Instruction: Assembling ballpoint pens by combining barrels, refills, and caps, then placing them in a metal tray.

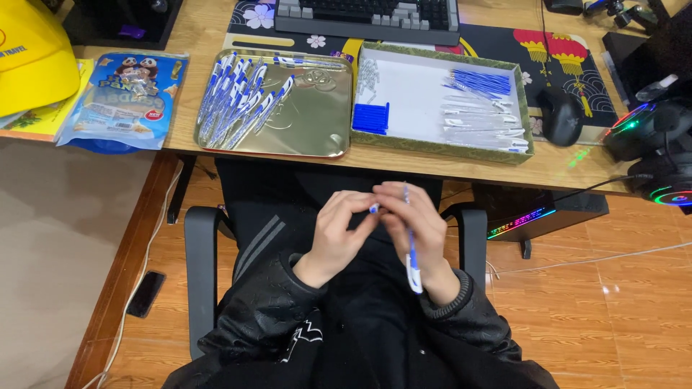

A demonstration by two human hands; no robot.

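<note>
Over my lap, my right hand (417,229) grips a blue and white pen (411,252) that points down toward my wrist. My left hand (337,234) pinches a small blue pen part (373,208) at the pen's upper end; the fingertips of both hands meet there. On the desk ahead lies a gold metal tray (317,122) with several finished blue and white pens (234,97) at its left side. Beside it stands a white box (411,94) holding blue caps (371,117), blue refills (483,81) and clear pen barrels (479,122).
A keyboard (367,16) sits at the desk's back on a patterned mat. A black mouse (561,115) and lit headphones (659,155) are at the right. A snack bag (124,97) and yellow cap (32,54) lie left. I sit in a black armchair; a phone (145,293) lies on the floor.
</note>
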